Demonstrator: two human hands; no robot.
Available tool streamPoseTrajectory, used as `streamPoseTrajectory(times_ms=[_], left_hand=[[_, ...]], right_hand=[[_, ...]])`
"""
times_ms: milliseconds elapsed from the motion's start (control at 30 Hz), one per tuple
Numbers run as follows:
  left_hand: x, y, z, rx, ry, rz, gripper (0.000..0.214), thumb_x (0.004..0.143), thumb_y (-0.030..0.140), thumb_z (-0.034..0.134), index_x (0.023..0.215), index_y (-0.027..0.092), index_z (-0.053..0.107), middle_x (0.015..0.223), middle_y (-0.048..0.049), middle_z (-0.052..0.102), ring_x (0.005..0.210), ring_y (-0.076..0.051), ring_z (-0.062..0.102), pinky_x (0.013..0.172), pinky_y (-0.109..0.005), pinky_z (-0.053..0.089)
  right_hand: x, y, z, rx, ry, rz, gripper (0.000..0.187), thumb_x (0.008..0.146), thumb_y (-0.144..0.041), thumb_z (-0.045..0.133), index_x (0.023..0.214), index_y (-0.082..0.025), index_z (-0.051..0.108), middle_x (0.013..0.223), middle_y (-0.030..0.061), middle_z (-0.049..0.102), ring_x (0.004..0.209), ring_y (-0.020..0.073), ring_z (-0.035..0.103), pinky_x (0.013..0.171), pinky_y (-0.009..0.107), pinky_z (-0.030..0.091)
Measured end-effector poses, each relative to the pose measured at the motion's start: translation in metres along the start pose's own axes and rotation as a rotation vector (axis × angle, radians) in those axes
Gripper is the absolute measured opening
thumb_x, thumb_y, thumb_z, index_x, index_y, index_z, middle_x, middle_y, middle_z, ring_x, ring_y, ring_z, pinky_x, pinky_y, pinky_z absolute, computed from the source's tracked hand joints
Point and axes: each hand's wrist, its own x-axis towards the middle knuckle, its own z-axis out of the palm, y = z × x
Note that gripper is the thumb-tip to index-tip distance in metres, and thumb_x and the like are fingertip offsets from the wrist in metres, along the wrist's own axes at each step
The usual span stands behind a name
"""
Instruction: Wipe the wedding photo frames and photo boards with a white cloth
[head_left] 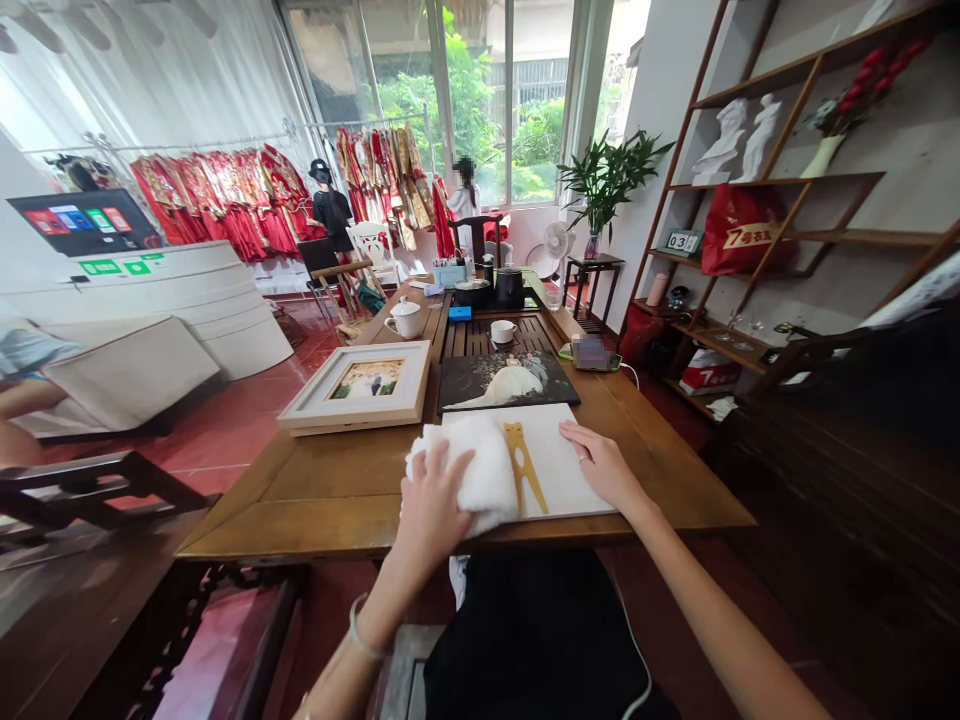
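Note:
A white board (pixel 551 455) with a gold ornament (pixel 525 465) on it lies at the near edge of the wooden table (pixel 337 490). My left hand (pixel 431 500) presses a white cloth (pixel 480 465) onto the board's left part, fingers curled over the cloth. My right hand (pixel 604 465) rests flat on the board's right edge, fingers stretched out, a ring on one finger. Just beyond the board lies a dark wedding photo print (pixel 506 380).
A white framed photo (pixel 360 385) sits to the left on the table. Farther back are a white teapot (pixel 406 318), a cup (pixel 502 330), a dark kettle (pixel 508 287) and a phone (pixel 592 352). Shelves stand at right; red garments hang behind two people.

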Motion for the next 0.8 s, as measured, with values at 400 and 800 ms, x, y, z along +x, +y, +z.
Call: streamPoseTrajectory(times_ms=[400,800], left_hand=[[0.005,-0.005,-0.002,-0.014,-0.005,-0.04,0.062,0.076,0.023,0.059,0.136,0.033,0.047,0.146,-0.008,0.035,0.126,-0.036,0.033,0.094,-0.05,0.042],[0.093,-0.002,0.007,0.069,0.079,0.078,0.059,0.081,0.046,0.058,0.136,0.027,0.047,0.139,-0.0129,0.04,0.122,-0.037,0.036,0.095,-0.049,0.039]], right_hand=[[-0.001,0.0,-0.002,-0.016,-0.022,0.001,0.042,0.085,-0.009,0.038,0.113,-0.015,0.07,0.126,0.0113,0.064,0.123,0.0243,0.056,0.11,0.048,0.04],[-0.001,0.002,0.0,0.014,0.006,-0.003,0.041,0.086,-0.01,0.04,0.113,-0.017,0.07,0.125,0.01,0.065,0.123,0.0238,0.057,0.109,0.047,0.041]])
